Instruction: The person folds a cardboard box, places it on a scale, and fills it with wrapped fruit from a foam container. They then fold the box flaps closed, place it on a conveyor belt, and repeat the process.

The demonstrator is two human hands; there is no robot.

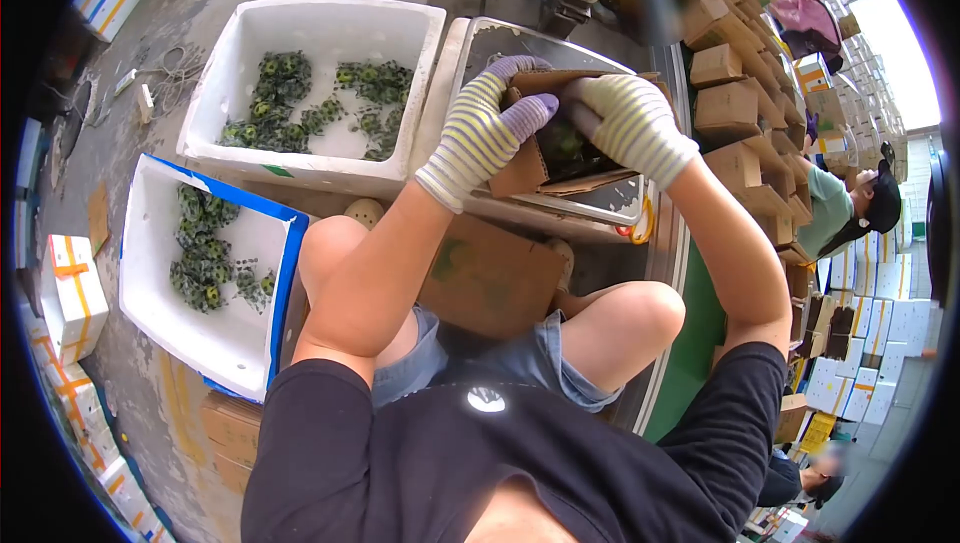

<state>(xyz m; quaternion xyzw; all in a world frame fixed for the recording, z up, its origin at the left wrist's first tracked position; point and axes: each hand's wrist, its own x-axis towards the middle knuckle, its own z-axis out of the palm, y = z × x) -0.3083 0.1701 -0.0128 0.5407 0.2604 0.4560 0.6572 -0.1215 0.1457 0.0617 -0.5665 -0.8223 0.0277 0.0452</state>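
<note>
"Head view, what's leftmost?"
"Blue-edged foam box [155,253], then a bigger white foam box [225,63]; both hold dark-netted green bundles [280,83]."
"Your hands?"
"Your gloved left hand [487,128] grips the small cardboard box [518,171] by its left side; box is over the metal-rimmed tray [612,201]. Your gloved right hand [637,123] is at its right flap, fingertips partly hidden, can't tell if clenched."
"Further right?"
"Stacked brown cartons [727,108]."
</note>
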